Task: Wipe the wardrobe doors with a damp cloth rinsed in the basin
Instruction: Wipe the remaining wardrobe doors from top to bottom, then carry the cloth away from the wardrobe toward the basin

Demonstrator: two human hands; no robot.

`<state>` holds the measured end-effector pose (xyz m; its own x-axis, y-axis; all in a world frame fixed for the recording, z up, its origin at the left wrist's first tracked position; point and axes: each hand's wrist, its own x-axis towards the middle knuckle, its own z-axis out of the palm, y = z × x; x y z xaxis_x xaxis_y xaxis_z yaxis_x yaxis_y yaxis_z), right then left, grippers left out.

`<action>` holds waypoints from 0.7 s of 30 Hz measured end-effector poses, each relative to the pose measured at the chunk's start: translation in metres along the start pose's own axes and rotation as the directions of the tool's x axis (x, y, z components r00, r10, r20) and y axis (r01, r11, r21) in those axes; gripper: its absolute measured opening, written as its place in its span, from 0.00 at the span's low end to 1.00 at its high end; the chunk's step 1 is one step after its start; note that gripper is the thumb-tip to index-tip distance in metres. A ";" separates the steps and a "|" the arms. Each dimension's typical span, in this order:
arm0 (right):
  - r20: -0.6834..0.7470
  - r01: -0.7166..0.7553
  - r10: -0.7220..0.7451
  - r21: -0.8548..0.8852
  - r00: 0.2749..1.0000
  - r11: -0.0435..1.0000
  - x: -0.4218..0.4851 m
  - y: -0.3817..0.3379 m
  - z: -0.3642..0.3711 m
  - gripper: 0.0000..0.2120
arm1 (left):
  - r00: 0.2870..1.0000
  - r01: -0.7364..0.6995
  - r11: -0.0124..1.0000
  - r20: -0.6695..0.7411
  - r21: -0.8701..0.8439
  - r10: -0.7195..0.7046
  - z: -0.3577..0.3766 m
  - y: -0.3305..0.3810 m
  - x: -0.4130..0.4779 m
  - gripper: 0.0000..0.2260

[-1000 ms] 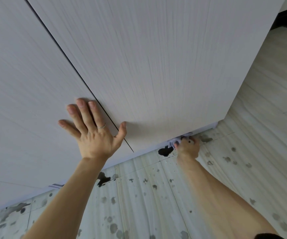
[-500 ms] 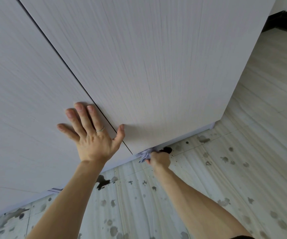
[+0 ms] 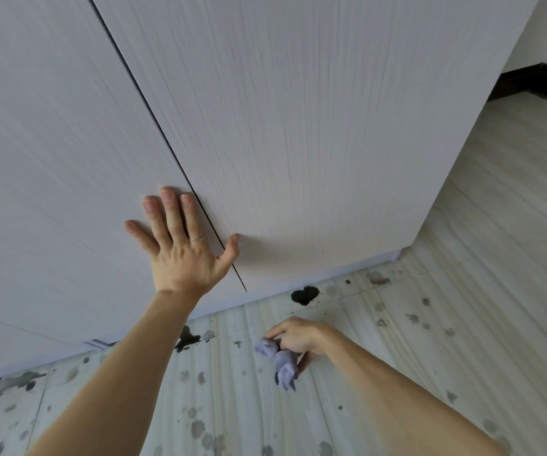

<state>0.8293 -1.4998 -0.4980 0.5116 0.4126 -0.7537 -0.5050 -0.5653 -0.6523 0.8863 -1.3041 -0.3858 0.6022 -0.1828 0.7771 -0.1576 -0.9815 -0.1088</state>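
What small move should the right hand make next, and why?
Probably lift the cloth onto the right-hand wardrobe door: the right hand grips it bunched, clear of the door above the floor, while the left hand braces flat across the seam.

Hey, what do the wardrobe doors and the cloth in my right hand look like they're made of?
Wardrobe doors: probably laminated board, matte pale finish with fine straight wood-grain lines. Cloth: soft fabric, blue-grey, bunched and drooping limply from the right hand.
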 end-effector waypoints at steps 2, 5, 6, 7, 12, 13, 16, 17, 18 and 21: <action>-0.030 0.006 -0.009 -0.108 1.000 0.994 -0.011 0.009 -0.008 0.24 | 1.000 0.003 1.000 0.020 -0.018 -0.002 -0.001 0.001 0.000 0.49; -0.181 0.118 -0.134 -0.098 0.974 0.988 -0.034 0.014 -0.030 0.23 | 0.999 0.023 0.999 0.046 -0.031 -0.021 -0.007 0.003 0.000 0.49; -0.237 0.170 -0.174 -0.037 0.956 0.985 -0.044 0.013 -0.037 0.22 | 0.998 0.030 0.999 0.063 -0.040 -0.027 -0.010 0.005 0.000 0.49; -0.301 0.223 -0.203 0.031 0.932 0.974 -0.054 0.011 -0.045 0.23 | 0.996 0.047 0.998 0.084 -0.050 -0.043 -0.015 0.008 -0.001 0.48; -0.616 0.420 -0.237 0.169 0.751 0.892 -0.108 -0.022 -0.075 0.26 | 0.968 0.182 0.976 0.196 -0.117 -0.157 -0.048 0.035 -0.011 0.40; -0.648 0.451 -0.256 0.152 0.717 0.880 -0.118 -0.032 -0.078 0.25 | 0.958 0.200 0.968 0.236 -0.148 -0.162 -0.057 0.041 -0.014 0.37; -0.667 0.555 -0.352 0.110 0.656 0.824 -0.146 -0.060 -0.080 0.25 | 0.884 0.256 0.930 0.453 -0.264 -0.115 -0.076 0.060 -0.020 0.20; -0.659 0.580 -0.385 0.096 0.646 0.809 -0.155 -0.067 -0.077 0.25 | 0.805 0.326 0.894 0.586 -0.307 -0.092 -0.081 0.065 -0.019 0.16; -0.655 0.595 -0.414 0.068 0.632 0.801 -0.162 -0.073 -0.076 0.26 | 0.703 0.404 0.852 0.709 -0.334 -0.056 -0.083 0.069 -0.016 0.14; -0.638 0.626 -0.479 0.004 0.602 0.780 -0.174 -0.080 -0.070 0.30 | 0.396 0.692 0.623 0.914 -0.364 0.095 -0.087 0.084 -0.001 0.10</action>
<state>0.8294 -1.5765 -0.3093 0.9940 0.0634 -0.0896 -0.0769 -0.1799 -0.9807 0.8045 -1.3812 -0.3419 0.9383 -0.2172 -0.2691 0.0336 -0.7173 0.6960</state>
